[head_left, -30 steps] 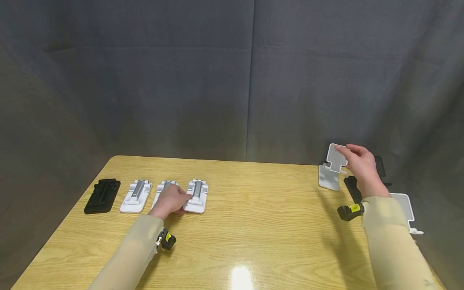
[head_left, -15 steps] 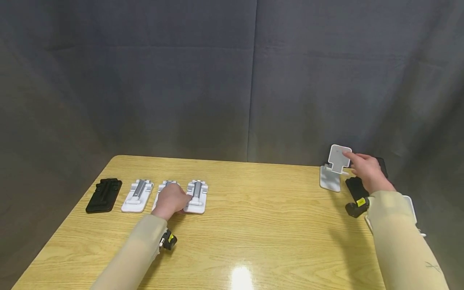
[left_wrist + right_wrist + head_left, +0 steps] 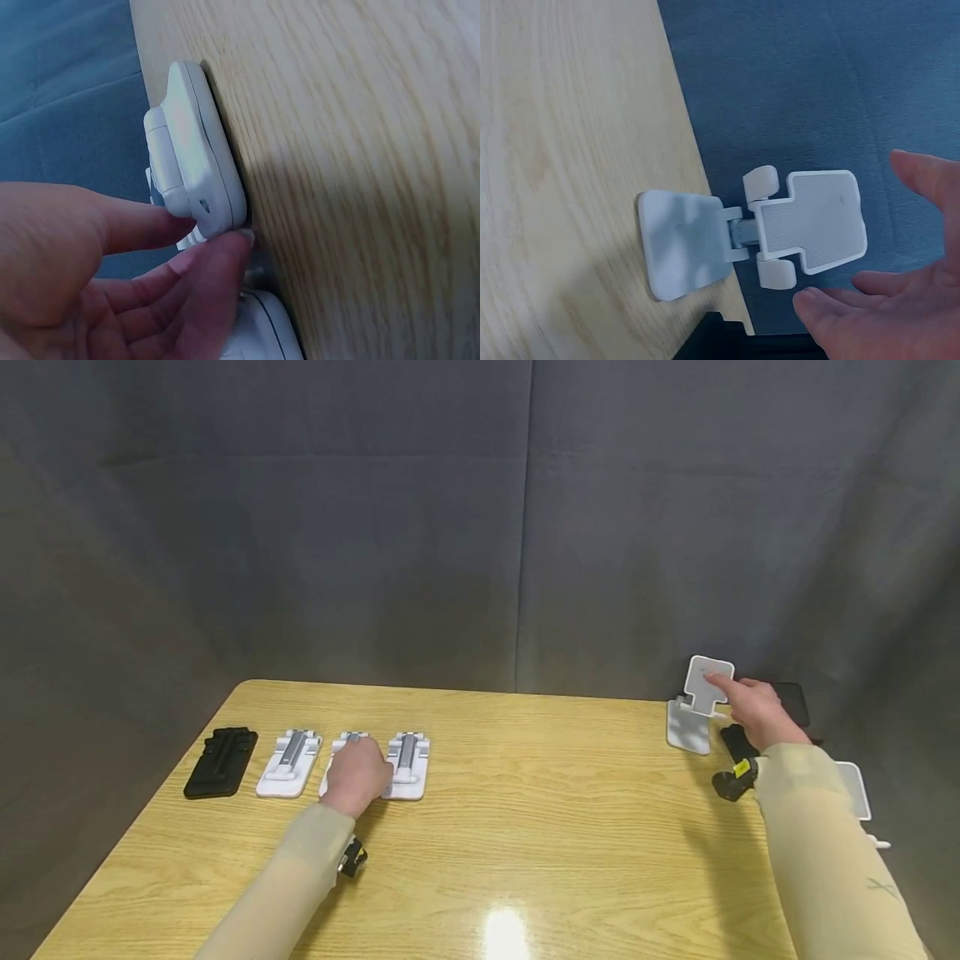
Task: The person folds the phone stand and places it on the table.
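At the right end of the left-hand row lies a folded white phone stand [image 3: 406, 768] with a grey arm. My left hand [image 3: 357, 774] pinches its left edge, the thumb on the upper side and a fingertip low at the rim by the tabletop, as the left wrist view shows on the stand [image 3: 199, 154]. At the back right, an unfolded white phone stand [image 3: 812, 219] stands with its plate raised. Beside it, my right hand [image 3: 757, 710] has its fingers spread and relaxed; in the right wrist view the hand [image 3: 907, 300] is apart from the plate.
Left of my left hand lie a folded black stand [image 3: 221, 762] and a folded white stand [image 3: 289, 764]; another white one [image 3: 327, 779] is partly under the hand. A black unfolded stand [image 3: 792, 703] and a white one [image 3: 852, 785] stand along the right edge, partly behind my arm.
My right hand has drawn down and slightly right from the top of the unfolded white stand. My left hand has stayed at the folded white stand, nearly still.
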`<action>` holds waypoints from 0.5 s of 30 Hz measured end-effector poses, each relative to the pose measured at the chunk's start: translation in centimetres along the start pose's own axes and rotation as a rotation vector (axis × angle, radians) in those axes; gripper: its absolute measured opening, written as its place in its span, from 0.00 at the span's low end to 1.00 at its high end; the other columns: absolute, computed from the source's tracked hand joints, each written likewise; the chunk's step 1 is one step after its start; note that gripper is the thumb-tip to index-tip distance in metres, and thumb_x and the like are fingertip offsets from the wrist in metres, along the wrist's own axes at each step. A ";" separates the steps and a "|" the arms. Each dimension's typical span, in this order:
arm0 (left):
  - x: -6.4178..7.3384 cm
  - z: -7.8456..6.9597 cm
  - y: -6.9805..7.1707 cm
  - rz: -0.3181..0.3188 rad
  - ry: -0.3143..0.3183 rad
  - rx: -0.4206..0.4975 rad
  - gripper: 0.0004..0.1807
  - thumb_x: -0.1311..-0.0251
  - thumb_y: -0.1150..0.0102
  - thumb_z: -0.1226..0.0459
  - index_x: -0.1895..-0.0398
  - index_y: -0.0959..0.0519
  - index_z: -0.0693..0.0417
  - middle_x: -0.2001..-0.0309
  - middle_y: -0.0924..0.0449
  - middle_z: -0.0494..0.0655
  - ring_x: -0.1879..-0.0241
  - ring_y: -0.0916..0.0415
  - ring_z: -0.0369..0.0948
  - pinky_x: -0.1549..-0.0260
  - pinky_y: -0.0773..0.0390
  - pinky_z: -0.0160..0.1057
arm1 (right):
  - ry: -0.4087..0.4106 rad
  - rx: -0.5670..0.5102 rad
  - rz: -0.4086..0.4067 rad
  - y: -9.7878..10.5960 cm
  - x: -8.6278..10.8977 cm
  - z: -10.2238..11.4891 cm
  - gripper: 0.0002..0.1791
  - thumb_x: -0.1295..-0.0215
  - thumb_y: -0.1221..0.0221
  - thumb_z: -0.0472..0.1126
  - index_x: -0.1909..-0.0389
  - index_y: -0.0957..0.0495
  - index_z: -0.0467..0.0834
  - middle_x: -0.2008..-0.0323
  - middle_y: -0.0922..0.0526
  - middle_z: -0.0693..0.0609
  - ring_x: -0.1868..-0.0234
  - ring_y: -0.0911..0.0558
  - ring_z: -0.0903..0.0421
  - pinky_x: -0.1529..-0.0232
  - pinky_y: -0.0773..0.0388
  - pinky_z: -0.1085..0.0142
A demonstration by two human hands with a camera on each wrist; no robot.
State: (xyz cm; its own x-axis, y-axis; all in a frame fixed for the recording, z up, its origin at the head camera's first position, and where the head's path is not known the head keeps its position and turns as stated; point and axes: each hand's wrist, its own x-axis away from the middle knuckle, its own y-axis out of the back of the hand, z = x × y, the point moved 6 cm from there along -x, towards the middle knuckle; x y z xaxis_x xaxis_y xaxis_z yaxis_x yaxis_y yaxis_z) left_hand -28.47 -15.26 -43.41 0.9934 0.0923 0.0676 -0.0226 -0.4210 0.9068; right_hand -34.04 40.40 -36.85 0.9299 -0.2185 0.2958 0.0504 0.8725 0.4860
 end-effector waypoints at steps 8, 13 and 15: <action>-0.1 0.0 -0.3 0.016 -0.006 0.005 0.23 0.37 0.45 0.68 0.90 0.35 0.50 0.87 0.34 0.44 0.85 0.36 0.41 0.89 0.38 0.36 | -0.043 0.090 -0.041 -0.4 -0.6 -1.6 0.60 0.28 0.55 0.67 0.26 0.76 0.24 0.25 0.73 0.25 0.24 0.62 0.28 0.26 0.57 0.38; -0.2 0.1 -0.3 0.026 -0.006 -0.007 0.21 0.35 0.45 0.68 0.88 0.33 0.51 0.84 0.32 0.47 0.82 0.34 0.43 0.87 0.36 0.38 | -0.034 0.057 -0.029 -0.9 -0.9 -2.0 0.57 0.26 0.55 0.63 0.27 0.76 0.24 0.25 0.73 0.25 0.24 0.61 0.29 0.25 0.56 0.41; -0.2 0.1 -0.3 0.030 -0.007 -0.008 0.20 0.35 0.45 0.68 0.87 0.31 0.52 0.83 0.31 0.48 0.81 0.32 0.44 0.87 0.35 0.39 | -0.027 0.032 -0.015 -1.2 -1.1 -2.0 0.55 0.25 0.55 0.62 0.26 0.74 0.24 0.24 0.70 0.25 0.24 0.58 0.30 0.25 0.53 0.42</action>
State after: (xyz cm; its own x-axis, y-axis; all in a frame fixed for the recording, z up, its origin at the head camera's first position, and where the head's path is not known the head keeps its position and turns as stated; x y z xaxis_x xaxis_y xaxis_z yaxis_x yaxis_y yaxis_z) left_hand -28.67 -15.25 -43.74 0.9930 0.0738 0.0924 -0.0535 -0.4162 0.9077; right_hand -34.37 40.50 -39.40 0.9189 -0.2434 0.3104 0.0518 0.8546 0.5168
